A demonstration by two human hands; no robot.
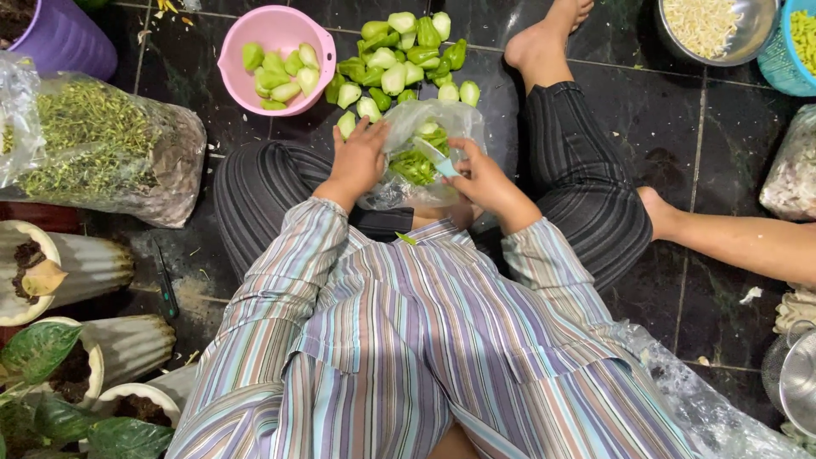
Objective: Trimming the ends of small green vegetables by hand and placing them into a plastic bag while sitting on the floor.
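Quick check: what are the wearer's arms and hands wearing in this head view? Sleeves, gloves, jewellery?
Both arms are in long sleeves of a loose multicoloured vertically striped shirt, with stripes in blue, purple, green, tan and white, ending in buttoned-style cuffs at the wrists. The left hand and the right hand are bare: no gloves. No rings, watch or bracelets can be made out on either.
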